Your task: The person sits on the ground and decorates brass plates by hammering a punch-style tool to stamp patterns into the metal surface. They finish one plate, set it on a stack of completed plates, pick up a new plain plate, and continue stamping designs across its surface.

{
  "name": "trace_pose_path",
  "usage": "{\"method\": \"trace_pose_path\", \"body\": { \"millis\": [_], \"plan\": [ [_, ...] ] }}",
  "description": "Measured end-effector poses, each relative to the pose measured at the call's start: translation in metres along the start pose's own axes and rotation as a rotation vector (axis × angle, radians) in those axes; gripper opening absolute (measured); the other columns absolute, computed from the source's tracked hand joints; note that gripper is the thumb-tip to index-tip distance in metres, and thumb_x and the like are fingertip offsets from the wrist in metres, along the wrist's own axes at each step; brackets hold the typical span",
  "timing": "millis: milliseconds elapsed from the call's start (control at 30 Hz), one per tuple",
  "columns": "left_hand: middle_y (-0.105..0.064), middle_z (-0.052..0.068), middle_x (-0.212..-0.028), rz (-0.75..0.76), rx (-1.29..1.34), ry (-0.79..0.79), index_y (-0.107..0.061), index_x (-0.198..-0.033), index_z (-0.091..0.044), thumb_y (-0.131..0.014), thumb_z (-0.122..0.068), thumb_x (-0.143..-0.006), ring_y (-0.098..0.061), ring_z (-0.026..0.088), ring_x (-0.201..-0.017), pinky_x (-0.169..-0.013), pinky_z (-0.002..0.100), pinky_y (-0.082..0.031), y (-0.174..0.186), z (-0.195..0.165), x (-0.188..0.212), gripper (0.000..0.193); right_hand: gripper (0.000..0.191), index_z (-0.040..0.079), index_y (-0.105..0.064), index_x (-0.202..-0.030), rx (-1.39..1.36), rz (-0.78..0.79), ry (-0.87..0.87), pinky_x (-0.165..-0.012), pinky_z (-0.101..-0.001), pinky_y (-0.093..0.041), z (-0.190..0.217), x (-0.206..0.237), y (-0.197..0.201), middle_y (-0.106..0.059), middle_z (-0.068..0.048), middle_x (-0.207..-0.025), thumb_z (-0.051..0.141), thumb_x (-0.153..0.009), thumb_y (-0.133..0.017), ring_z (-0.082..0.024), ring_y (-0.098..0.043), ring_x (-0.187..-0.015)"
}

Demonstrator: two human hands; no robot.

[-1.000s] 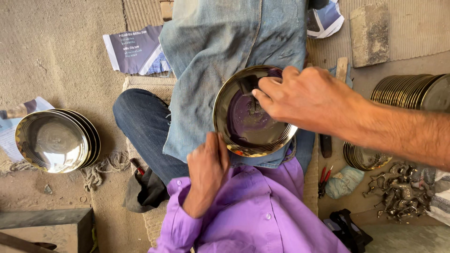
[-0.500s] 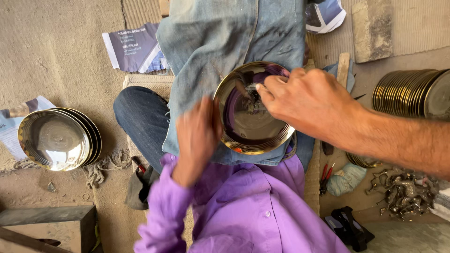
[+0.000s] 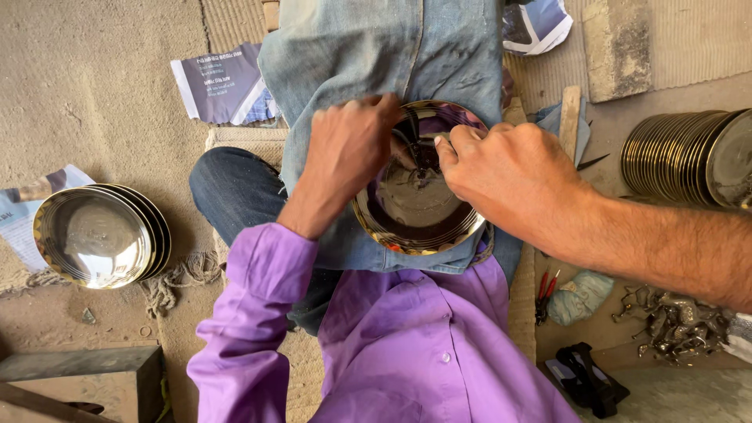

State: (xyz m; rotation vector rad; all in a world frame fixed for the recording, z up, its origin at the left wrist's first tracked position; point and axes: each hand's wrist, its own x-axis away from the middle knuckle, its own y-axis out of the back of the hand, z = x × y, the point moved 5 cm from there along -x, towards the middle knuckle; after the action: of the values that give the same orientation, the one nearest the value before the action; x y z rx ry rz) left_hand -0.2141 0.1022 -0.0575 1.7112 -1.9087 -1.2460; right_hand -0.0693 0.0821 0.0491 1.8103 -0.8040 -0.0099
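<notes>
On the person's lap, over a worn blue denim cloth (image 3: 376, 63) spread across the knees, lies a round steel plate (image 3: 415, 200) with a mirror-bright face and a thin gold-patterned band around its rim; its surface throws back dark reflections of the hands above it. The left hand (image 3: 348, 149), coming out of a purple sleeve (image 3: 251, 305), rests on the plate's left edge with its fingers curled over the rim, so its grip is closed on the plate. The right hand (image 3: 513, 176) reaches in from the plate's right side, bare-armed, with thumb and forefinger pinched together over the plate's upper part; a small object may be held there, but it is too hidden to tell. Both hands cover much of the plate's upper half. Well to the left of the plate, on the dusty floor (image 3: 94, 94), sits a nested stack of similar steel plates (image 3: 98, 235) beside a bit of frayed rope (image 3: 176, 278). Well to the plate's right a second stack of plates (image 3: 681, 157) stands on edge. Beyond the plate's upper left lies a torn printed paper (image 3: 223, 82). Just right of the plate is a wooden stick (image 3: 570, 117), and below right are red-handled pliers (image 3: 546, 290), a light blue rag (image 3: 580, 296) and a heap of small metal parts (image 3: 674, 321).
</notes>
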Motion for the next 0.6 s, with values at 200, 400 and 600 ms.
{"method": "trace_pose_path", "body": {
  "millis": [200, 400, 600],
  "plan": [
    [-0.063, 0.019, -0.068, -0.07, 0.011, 0.552, -0.056, -0.084, -0.007, -0.061, -0.022, -0.104, -0.06, 0.041, -0.054, -0.05, 0.053, -0.044, -0.014, -0.023, 0.095, 0.026, 0.054, 0.007, -0.071, -0.121, -0.104, 0.065, -0.096, -0.042, -0.0293, -0.055, -0.015, -0.008, -0.019, -0.067, -0.006, -0.085, 0.039, -0.078, -0.074, -0.018, -0.07, -0.056],
    [-0.063, 0.018, -0.062, 0.089, -0.004, 0.525, -0.059, -0.083, -0.009, -0.063, -0.034, -0.1, -0.061, 0.041, -0.05, -0.046, 0.054, -0.043, 0.0, -0.032, 0.1, 0.03, 0.058, 0.008, -0.07, -0.126, -0.09, 0.096, -0.104, -0.043, -0.0298, -0.055, -0.009, 0.002, -0.019, -0.068, -0.006, -0.087, 0.043, -0.08, -0.075, -0.019, -0.071, -0.058],
    [-0.068, 0.016, -0.083, -0.044, -0.051, 0.12, -0.058, -0.094, -0.008, -0.059, -0.022, -0.098, -0.066, 0.038, -0.07, -0.056, 0.05, -0.047, -0.016, 0.001, 0.013, 0.015, 0.059, 0.008, -0.07, -0.127, -0.139, 0.091, -0.134, -0.047, -0.0297, -0.056, -0.006, 0.012, -0.02, -0.069, -0.007, -0.089, 0.043, -0.081, -0.076, -0.019, -0.072, -0.059]
  ]
}}
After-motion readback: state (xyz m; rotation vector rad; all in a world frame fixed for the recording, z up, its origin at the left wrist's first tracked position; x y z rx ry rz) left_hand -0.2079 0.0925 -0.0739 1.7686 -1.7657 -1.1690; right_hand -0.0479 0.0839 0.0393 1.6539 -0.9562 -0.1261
